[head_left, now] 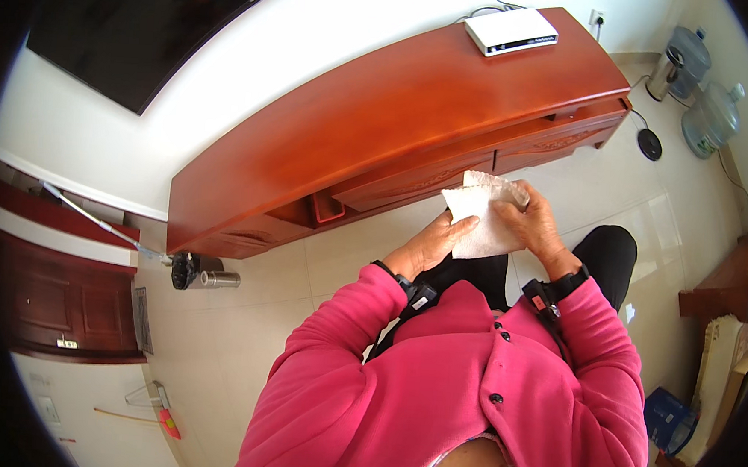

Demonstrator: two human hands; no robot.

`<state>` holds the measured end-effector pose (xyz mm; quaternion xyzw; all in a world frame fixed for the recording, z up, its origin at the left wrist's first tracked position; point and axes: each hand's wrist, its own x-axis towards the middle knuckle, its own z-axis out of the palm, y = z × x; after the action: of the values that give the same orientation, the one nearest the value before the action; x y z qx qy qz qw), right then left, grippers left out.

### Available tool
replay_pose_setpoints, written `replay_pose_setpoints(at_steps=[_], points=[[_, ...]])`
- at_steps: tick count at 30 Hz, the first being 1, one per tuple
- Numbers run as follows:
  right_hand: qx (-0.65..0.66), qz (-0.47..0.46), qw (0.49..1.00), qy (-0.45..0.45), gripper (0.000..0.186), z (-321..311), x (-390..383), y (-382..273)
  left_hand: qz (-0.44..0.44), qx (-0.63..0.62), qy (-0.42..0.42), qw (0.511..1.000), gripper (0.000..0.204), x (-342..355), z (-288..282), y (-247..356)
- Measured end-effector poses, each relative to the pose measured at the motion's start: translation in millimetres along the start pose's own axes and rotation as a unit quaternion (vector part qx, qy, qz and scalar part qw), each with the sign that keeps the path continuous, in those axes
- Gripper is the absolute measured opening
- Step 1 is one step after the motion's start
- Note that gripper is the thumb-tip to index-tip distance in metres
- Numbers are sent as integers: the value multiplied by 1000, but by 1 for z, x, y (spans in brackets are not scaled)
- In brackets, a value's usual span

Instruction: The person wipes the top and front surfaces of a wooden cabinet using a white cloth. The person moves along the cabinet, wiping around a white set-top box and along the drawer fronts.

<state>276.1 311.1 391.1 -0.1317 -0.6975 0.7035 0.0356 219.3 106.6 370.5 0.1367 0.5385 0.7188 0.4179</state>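
Left hand (433, 242) and right hand (535, 225) each pinch a white paper towel (486, 213) before a reddish-brown cabinet (381, 114)

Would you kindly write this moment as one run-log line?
left hand: holds white textured paper-like sheet | right hand: holds same sheet | beyond: long reddish-brown wooden cabinet, flat white box on top

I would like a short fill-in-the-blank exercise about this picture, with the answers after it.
1. The left hand and right hand hold a paper towel whose colour is ____.
2. The router-like box stands near the ____ end of the wooden cabinet.
3. The person's jacket is ____.
4. Large water jugs number ____.

Missing words: white; right; pink; two.
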Motion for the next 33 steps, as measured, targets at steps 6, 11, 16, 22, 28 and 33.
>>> replay_pose_setpoints(at_steps=[6,11,16,22,28,33], points=[[127,79,974,-168,71,-32,-4,3,-13,-119,-46,992,50,-1,-10,5],[181,154,962,-133,49,-31,5,20,-31,-109,-58,992,56,-4,-13,8],[266,97,946,-156,34,-18,6,12,-31,-145,-99,984,64,-5,-11,4],[137,94,975,-149,34,-17,6,9,-22,-82,27,996,45,-6,-13,-3],[79,68,995,7,37,-88,4,7,215,97,312,920,50,-15,-107,20],[89,80,988,99,34,-142,-14,17,185,379,554,718,38,-56,-218,72]])
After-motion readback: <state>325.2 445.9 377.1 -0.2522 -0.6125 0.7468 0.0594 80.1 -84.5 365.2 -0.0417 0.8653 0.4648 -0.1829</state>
